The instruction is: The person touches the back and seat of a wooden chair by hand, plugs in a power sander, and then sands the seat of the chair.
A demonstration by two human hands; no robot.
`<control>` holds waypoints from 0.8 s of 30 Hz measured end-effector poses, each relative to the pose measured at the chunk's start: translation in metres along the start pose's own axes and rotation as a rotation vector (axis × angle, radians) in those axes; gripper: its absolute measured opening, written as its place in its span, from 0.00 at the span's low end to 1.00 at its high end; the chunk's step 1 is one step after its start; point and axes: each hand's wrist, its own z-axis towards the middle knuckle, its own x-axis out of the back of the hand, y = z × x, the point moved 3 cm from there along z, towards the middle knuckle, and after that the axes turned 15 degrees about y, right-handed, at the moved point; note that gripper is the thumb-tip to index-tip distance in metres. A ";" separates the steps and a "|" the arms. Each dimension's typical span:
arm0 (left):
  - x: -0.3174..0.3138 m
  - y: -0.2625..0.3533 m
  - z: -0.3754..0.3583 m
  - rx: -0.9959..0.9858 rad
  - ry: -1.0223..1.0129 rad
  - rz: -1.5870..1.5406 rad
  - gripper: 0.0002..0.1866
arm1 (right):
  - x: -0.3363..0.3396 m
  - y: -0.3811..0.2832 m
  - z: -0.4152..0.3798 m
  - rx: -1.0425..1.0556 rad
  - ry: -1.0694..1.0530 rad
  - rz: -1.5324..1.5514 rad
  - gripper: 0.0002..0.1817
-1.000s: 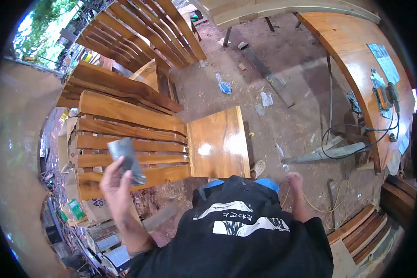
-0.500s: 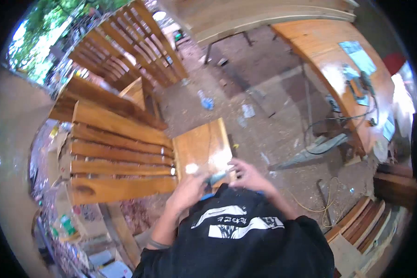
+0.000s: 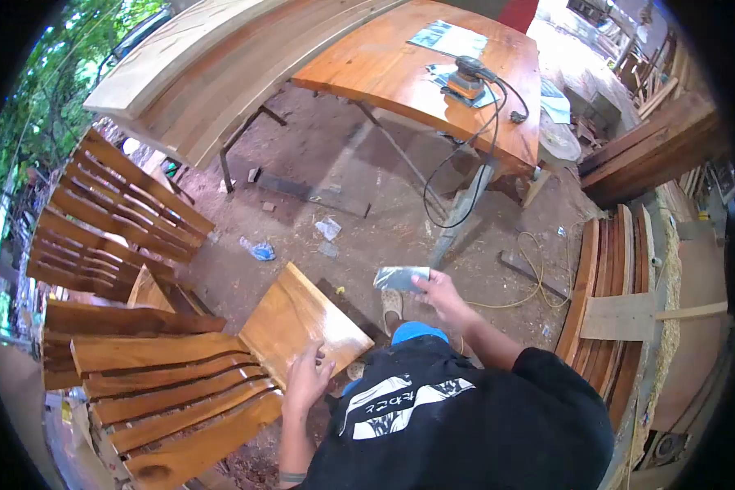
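1. Grey, thin, rectangular sheet (image 3: 397, 278): it is pinched at its right end between the thumb and fingers of the bare right hand (image 3: 443, 296). This grip is closed, and holding just one end leaves most of the sheet's face free.

2. The bare left hand (image 3: 305, 378) has a loose, partly open grip, its fingers bent and nothing visible in it. It is over the near edge of the glossy orange-brown wooden seat (image 3: 290, 314), perhaps to steady itself; contact is unclear.

3. The seat faces up, joined on its left to a back of long, wavy brown slats (image 3: 204, 437), so both faces are within easy reach.

4. Ahead, a crumpled blue plastic scrap (image 3: 261, 251) lies on the brown dirt floor (image 3: 294, 220).

5. Farther off, an orange-and-black power sander (image 3: 467, 84) rests on the varnished orange tabletop (image 3: 367, 65), on a bluish sheet that probably shields the finish. Its black cable (image 3: 429, 200) loops over the edge.

6. To the right, curved wooden boards (image 3: 586, 278) lie side by side, likely to save room.
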 end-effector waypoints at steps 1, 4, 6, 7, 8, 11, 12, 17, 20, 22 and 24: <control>-0.002 0.002 0.001 0.021 -0.007 -0.031 0.26 | 0.004 -0.009 0.013 -0.040 -0.005 0.031 0.12; -0.004 0.013 0.003 0.071 -0.017 -0.091 0.26 | 0.008 -0.027 0.074 -0.114 -0.039 0.134 0.14; -0.012 0.013 0.006 0.112 -0.019 -0.065 0.26 | -0.002 -0.053 0.116 -0.054 -0.063 0.190 0.15; -0.016 0.014 0.009 0.132 -0.018 -0.054 0.26 | -0.011 -0.074 0.132 -0.011 -0.073 0.206 0.14; -0.020 0.015 0.013 0.202 -0.020 -0.062 0.26 | -0.019 -0.096 0.149 0.022 -0.084 0.213 0.14; -0.035 0.008 0.031 0.333 0.011 -0.083 0.26 | -0.045 -0.163 0.210 0.125 -0.085 0.322 0.13; -0.035 0.020 0.041 0.357 0.027 -0.088 0.27 | -0.053 -0.189 0.225 0.189 -0.102 0.392 0.13; -0.048 0.074 0.102 0.319 0.044 -0.078 0.27 | -0.063 -0.297 0.292 0.260 0.035 0.319 0.23; -0.051 0.100 0.132 0.220 0.041 -0.007 0.27 | -0.038 -0.314 0.299 0.566 0.081 -0.013 0.28; -0.056 0.103 0.142 0.308 0.017 -0.031 0.26 | 0.003 -0.329 0.280 0.928 0.072 -0.151 0.26; -0.061 0.096 0.146 0.337 -0.029 0.016 0.27 | 0.060 -0.344 0.265 0.958 0.404 -0.176 0.21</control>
